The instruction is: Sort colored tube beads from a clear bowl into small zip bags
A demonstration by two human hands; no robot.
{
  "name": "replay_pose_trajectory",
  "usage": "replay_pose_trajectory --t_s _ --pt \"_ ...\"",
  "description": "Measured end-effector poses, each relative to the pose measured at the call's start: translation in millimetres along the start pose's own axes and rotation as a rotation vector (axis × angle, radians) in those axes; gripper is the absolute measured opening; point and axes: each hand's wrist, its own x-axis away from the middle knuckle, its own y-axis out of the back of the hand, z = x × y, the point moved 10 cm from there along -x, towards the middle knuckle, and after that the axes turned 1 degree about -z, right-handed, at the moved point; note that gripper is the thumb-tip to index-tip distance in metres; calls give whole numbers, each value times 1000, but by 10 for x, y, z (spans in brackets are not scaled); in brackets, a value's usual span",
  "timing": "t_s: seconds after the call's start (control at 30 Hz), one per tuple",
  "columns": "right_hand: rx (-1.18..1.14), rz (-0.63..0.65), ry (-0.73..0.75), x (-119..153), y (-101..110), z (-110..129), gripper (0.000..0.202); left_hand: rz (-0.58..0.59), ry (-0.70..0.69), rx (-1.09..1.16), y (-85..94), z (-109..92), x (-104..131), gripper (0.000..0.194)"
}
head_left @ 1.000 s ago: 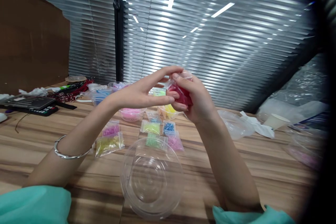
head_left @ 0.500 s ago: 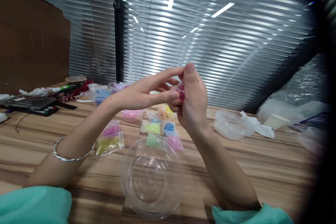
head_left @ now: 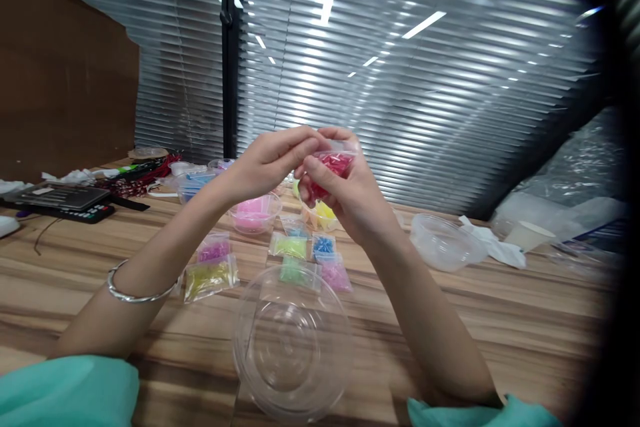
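Observation:
A small clear zip bag of red pieces [head_left: 336, 164] is raised above the table, gripped in my right hand [head_left: 363, 197] with the thumb across its front. My left hand [head_left: 277, 159] has its fingers pressed together at the bag's upper left edge; the fingertips are partly hidden there. Below, a round clear plastic container [head_left: 293, 347] rests on the wooden table [head_left: 190, 360]. Behind it lie small bags: green [head_left: 293, 269], pink [head_left: 334, 272], blue [head_left: 324, 245] and yellow-green [head_left: 290, 245]. A yellow bag [head_left: 210, 278] and a magenta bag [head_left: 213, 250] are to the left.
Tubs with pink [head_left: 253, 212] and yellow [head_left: 325, 212] contents stand at the back. Clear bowls [head_left: 445, 240], white tissue [head_left: 493, 243] and a paper cup [head_left: 529, 235] are right. A black device [head_left: 65, 197] and red-black cords [head_left: 143, 173] sit left.
The red bag has turned so its flat face shows, where before it was mostly hidden in my right hand. My right thumb has come down over it, and my left fingers have drawn together.

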Motion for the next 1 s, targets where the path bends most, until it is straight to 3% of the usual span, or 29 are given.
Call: replay_pose_trajectory --t_s 0.07,0.17,0.3,0.47,0.7,0.83,1.0 --pt "18 89 -34 -14 -20 -82 54 -63 -41 -143 93 36 -4 31" --pt "141 184 -125 -26 -12 -270 63 -68 -10 -355 145 157 -8 29" --pt "488 145 -228 -78 187 -525 57 -6 114 -451 192 352 6 23" --pt "679 152 -286 -176 356 -756 22 182 273 -359 115 684 124 24" --pt "836 216 -375 -236 585 -1055 27 433 466 -129 -253 1267 462 42" --pt "853 243 -370 -237 603 -1152 31 474 492 -56 -347 1389 548 45" --pt "817 261 -327 -231 544 -1129 34 457 469 -11 -340 1383 545 42"
